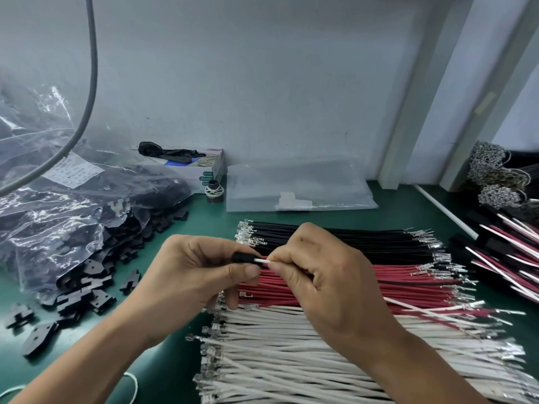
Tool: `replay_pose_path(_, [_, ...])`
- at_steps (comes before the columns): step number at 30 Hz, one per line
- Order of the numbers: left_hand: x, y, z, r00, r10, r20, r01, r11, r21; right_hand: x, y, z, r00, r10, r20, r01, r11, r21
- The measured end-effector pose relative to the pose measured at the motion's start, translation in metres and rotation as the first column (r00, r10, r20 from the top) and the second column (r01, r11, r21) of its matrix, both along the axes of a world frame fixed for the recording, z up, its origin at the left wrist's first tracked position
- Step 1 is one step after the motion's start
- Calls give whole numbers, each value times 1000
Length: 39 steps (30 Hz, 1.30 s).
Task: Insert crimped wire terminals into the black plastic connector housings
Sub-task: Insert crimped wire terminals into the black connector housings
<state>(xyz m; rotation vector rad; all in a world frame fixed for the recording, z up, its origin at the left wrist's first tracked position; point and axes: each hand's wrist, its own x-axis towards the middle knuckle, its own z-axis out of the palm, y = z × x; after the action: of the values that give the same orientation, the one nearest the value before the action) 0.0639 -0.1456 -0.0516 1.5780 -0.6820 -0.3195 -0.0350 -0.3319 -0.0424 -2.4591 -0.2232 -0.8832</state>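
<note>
Left hand (201, 266) grips a black housing (244, 257) — right hand (315, 269) pinches a white wire (262, 261) at its mouth.

Bare green mat (186, 360) lay open at lower centre, loose black housings (87, 290) crowded the left, wire rows (335, 339) filled the right.

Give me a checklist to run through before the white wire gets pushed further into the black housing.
1. Left hand grips the black housing: ok.
2. Right hand pinches the white wire close behind its tip: ok.
3. Wire tip points at the housing opening: ok.
4. Terminal fully seated inside: cannot tell, hidden by housing and fingers.
5. Which cavity the wire enters: cannot tell.
6. More white wires within easy reach below the hands: ok.
</note>
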Motion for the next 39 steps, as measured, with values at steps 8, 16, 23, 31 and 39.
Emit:
replay_pose_path(8, [-1,-1,1,999,-17,39,15,999,32,2,-3,2,1000,7,23,-8,999,38])
replay_pose_path(16, [0,0,3,991,-22,131,23,1000,-10,-1,-4,10,992,-23,126,39,991,-125])
replay_pose_path(23, [7,3,5,990,134,34,-124,970,-209,-5,-25,18,993,-116,-33,111,985,-130])
replay_pose_path(31, [83,59,-32,622,243,744,-647,694,314,-17,-32,48,803,-115,584,267,947,-181])
replay_pose_path(39, [152,108,-86,751,53,658,-577,537,615,-48,-111,81,751,-281,598,559,753,-348])
